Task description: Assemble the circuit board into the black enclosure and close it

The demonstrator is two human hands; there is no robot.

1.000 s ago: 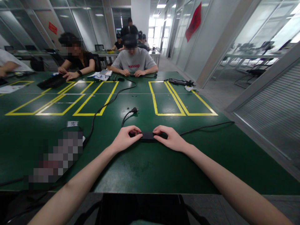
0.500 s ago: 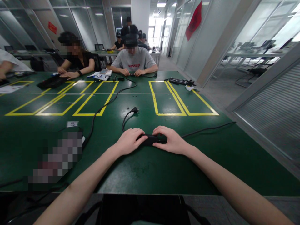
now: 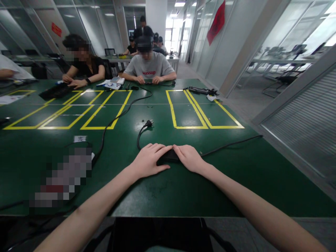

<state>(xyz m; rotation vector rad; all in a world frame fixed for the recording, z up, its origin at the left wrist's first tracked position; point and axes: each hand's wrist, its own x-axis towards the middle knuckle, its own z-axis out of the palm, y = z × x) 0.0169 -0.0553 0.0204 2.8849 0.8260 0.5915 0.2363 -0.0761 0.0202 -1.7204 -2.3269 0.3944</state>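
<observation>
A black power adapter lies on the green table between my hands. My left hand spans its left part, fingers along the far edge and thumb spread on the near side. Around the right end, my right hand is closed, its fingers together and partly hiding the adapter. Both index fingertips nearly meet at the adapter's far edge. A short cord with a black plug curves away behind my left hand. From beyond my right hand a thin black cable runs off to the right.
Yellow tape rectangles mark the table ahead. A long black cable leads to a blurred-out object on the left. A folded black stand lies far right. Co-workers sit across the table.
My right hand has shifted left along the adapter and its fingers have closed together. My left thumb has come off the adapter's top to its near side. The view has shifted slightly.
</observation>
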